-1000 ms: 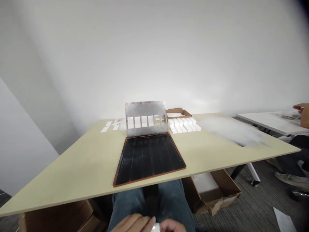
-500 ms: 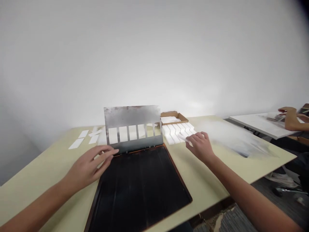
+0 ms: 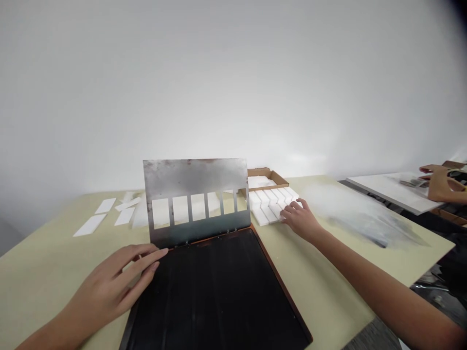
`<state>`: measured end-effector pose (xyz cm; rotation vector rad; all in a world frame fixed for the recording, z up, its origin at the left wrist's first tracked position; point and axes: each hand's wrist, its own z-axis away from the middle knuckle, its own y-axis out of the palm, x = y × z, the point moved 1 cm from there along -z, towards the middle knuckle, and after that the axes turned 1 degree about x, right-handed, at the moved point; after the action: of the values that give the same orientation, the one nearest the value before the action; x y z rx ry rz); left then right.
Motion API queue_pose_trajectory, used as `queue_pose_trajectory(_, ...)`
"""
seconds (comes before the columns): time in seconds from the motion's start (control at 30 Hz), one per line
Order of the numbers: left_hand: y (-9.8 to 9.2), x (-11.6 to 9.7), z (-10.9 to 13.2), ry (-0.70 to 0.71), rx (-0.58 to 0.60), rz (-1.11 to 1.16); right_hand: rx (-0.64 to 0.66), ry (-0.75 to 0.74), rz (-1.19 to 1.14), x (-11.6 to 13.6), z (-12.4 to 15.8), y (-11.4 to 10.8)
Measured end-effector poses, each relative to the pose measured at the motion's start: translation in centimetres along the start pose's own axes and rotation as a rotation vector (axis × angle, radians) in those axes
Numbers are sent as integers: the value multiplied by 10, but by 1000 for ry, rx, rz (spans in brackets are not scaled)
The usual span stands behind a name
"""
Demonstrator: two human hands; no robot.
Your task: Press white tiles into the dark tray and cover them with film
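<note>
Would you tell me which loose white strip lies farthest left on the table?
The front strip; the others lie closer to the slotted metal plate.

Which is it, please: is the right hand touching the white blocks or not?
Touching: the head view shows the right hand resting its fingers on the white blocks.

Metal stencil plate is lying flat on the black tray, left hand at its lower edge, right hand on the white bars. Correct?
Not quite: the head view shows the metal stencil plate standing raised at the far edge of the black tray, not lying flat. The rest holds: left hand at its lower edge, right hand on the white bars.
</note>
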<state>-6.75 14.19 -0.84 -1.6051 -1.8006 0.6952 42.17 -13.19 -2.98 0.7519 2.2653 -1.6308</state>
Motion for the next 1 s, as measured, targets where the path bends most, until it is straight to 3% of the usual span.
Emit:
queue_pose_trajectory(0.3,0,-2,1,-27,-31,-12,-161,95,3,-6,8,19)
queue_pose_trajectory(0.57,-6,-9,-2,-77,-3,-24,-309,83,-123,-8,18,27)
queue_pose_trajectory(1.0,-7,-13,-7,-82,62,14,-208,-62,-201,-2,13,21)
